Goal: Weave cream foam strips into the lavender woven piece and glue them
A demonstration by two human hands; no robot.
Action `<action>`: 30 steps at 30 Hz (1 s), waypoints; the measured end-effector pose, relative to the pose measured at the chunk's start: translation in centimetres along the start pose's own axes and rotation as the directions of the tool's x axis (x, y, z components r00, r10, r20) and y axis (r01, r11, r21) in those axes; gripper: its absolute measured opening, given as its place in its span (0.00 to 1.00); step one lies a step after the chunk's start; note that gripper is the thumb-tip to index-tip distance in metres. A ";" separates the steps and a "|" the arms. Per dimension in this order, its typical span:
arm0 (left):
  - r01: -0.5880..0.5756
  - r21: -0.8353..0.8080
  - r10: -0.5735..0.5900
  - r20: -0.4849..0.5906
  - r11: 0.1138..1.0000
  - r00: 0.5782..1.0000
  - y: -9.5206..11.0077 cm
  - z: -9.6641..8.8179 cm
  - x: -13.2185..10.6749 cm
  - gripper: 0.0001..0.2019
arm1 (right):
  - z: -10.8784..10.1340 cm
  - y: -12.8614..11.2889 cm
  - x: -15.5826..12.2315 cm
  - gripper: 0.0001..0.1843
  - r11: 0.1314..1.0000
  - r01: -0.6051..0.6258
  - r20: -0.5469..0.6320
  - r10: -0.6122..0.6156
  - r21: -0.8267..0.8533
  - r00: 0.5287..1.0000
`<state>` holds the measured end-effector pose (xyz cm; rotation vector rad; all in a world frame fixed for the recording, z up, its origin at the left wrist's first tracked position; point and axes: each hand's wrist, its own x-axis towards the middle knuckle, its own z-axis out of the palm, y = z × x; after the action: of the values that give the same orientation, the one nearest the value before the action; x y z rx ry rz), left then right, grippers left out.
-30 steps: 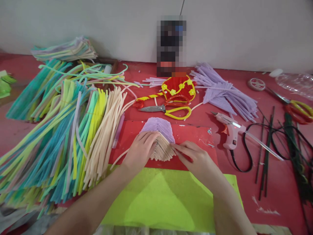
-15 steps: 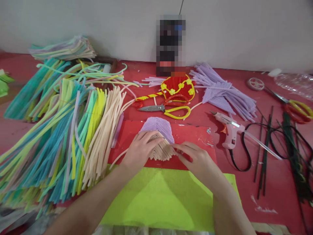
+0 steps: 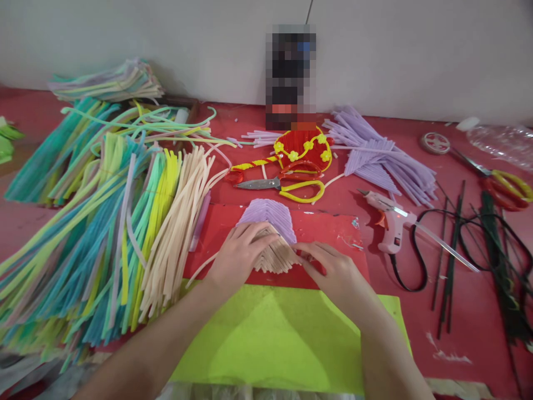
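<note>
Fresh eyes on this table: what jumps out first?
Probably the colourful pipe cleaners spread across the left side. Then the lilac-and-beige piece at centre, the left hand on it and the right hand at its edge; further right lies a pink glue gun.

Hands and frame edges conceal parts of the work.
The left hand [image 3: 235, 250] covers the left side of the ribbed lilac-and-beige piece [image 3: 275, 254]; whether the right hand's [image 3: 335, 264] fingertips pinch its edge is too small to tell. Pixelation masks the object [image 3: 290, 78] by the wall. The clear plastic bottle [image 3: 506, 145] runs off the right side, multicoloured stems [image 3: 79, 255] off the left, both forearms [image 3: 160, 339] off the bottom.
</note>
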<state>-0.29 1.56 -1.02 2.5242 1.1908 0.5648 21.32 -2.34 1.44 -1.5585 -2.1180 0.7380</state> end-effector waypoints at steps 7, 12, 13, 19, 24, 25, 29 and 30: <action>0.005 -0.007 -0.005 0.007 1.000 1.000 0.0 -0.1 0.0 0.14 | 0.2 0.0 0.0 0.06 1.000 -0.021 -0.007 0.022 0.010 1.000; 0.011 -0.013 -0.011 0.026 1.000 1.000 0.0 -0.1 0.0 0.15 | 0.4 0.0 0.0 0.07 0.998 -0.003 -0.029 0.001 -0.064 1.000; 0.020 -0.020 -0.019 0.030 1.000 0.999 0.0 -0.1 0.0 0.15 | 0.4 0.0 0.0 0.07 0.996 0.008 -0.033 -0.011 -0.087 0.999; 0.126 -0.089 -0.128 -0.013 0.988 0.992 0.1 0.0 0.2 0.16 | 0.8 0.2 0.0 0.07 0.985 0.051 -0.046 -0.060 -0.166 0.997; 0.131 -0.080 -0.132 -0.008 0.988 0.991 0.1 0.1 0.2 0.15 | 1.0 0.2 -0.1 0.08 0.978 0.084 -0.059 -0.097 -0.190 0.994; 0.123 -0.070 -0.124 -0.012 0.990 0.992 0.0 0.1 0.2 0.15 | 1.0 0.2 -0.1 0.09 0.977 0.091 -0.059 -0.104 -0.191 0.993; 0.065 0.000 -0.065 -0.005 0.998 0.998 0.1 0.1 0.1 0.15 | 1.0 0.1 0.0 0.07 0.978 0.090 -0.073 -0.105 -0.188 0.992; 0.040 0.022 -0.040 0.007 0.999 0.999 0.1 0.1 0.1 0.16 | 1.0 0.1 0.0 0.08 0.978 0.087 -0.074 -0.102 -0.188 0.992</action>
<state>-0.14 1.58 -1.00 2.5124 1.2483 0.5357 20.79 -2.52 0.57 -1.5385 -2.2340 0.4470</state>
